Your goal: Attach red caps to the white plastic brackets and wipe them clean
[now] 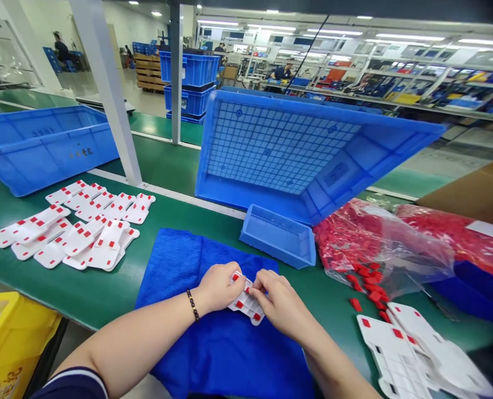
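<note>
Over a blue cloth point(225, 354), my left hand point(216, 288) is closed on a white plastic part point(249, 307) dotted with small red pieces. The thumb of that hand lies along the part's upper left end. My right hand point(283, 305) pinches a small red piece point(248, 290) against the part's middle, thumb and forefinger together; the fingertips partly hide it. Similar white parts with red pieces point(89, 245) lie in overlapping rows to the left. More white parts point(404, 354) are stacked at the lower right, beside loose red pieces point(373, 289).
A small blue tray point(277, 238) stands behind the cloth, below a large tilted blue crate point(271, 149). Clear bags of red pieces point(350, 233) lie to the right. Another blue crate point(50, 149) and a white post point(108, 94) stand left; a yellow bin point(25, 343) is lower left.
</note>
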Demonstrator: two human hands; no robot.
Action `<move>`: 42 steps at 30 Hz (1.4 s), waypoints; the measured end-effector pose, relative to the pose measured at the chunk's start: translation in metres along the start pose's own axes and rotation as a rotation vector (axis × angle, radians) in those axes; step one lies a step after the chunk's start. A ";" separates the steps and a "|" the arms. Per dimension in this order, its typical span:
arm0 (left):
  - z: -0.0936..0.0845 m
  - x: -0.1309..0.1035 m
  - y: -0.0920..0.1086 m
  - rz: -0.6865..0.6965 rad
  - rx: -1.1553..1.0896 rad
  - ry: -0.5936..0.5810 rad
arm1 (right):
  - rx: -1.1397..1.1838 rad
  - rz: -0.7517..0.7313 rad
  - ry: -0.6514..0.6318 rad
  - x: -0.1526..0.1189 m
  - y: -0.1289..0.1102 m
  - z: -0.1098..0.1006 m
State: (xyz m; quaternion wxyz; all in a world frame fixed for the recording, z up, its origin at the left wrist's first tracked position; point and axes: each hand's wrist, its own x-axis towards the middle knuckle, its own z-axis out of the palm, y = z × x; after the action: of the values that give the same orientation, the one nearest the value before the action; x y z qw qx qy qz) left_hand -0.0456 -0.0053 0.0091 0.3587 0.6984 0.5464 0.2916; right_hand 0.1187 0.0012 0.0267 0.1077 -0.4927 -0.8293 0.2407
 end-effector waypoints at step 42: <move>0.036 -0.022 0.000 0.431 0.560 -0.412 | -0.370 -0.033 -0.320 -0.043 0.032 -0.010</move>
State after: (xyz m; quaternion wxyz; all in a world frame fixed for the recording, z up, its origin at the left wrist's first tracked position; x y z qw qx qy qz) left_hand -0.0222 -0.0334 -0.0118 0.1874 0.9114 0.3624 0.0543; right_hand 0.1683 -0.0207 0.0218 -0.1131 -0.4461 -0.8736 0.1580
